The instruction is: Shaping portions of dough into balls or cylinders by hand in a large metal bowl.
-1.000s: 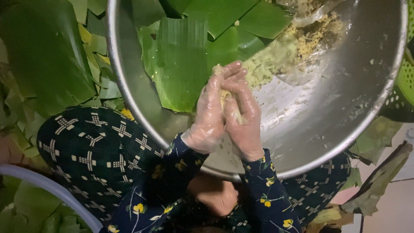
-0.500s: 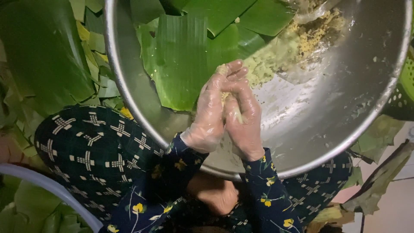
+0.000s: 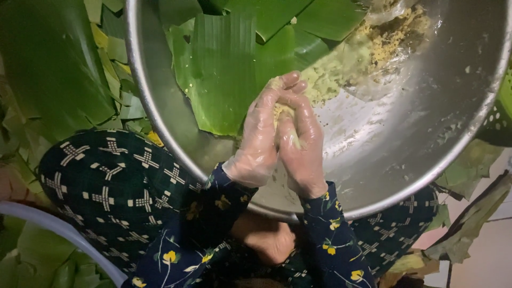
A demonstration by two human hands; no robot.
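Both my hands wear thin clear plastic gloves and press together over a large steel basin (image 3: 416,160). My left hand (image 3: 258,141) and my right hand (image 3: 301,146) are cupped around a small lump of yellowish filling (image 3: 280,109), mostly hidden between the palms. Just beyond my fingertips lies a green banana leaf piece (image 3: 224,69) inside the basin. A heap of the same yellowish crumbly filling (image 3: 389,34) sits on clear plastic at the basin's far side.
More banana leaf pieces (image 3: 314,16) lie at the back of the basin. Cut leaves (image 3: 50,69) cover the floor at left. My patterned trouser knee (image 3: 122,186) is below the basin. A green perforated basket (image 3: 501,112) stands at right, a white curved rim (image 3: 64,232) at lower left.
My hands stay pressed together around the lump, with only slight shifting of the fingers. Nothing else has moved.
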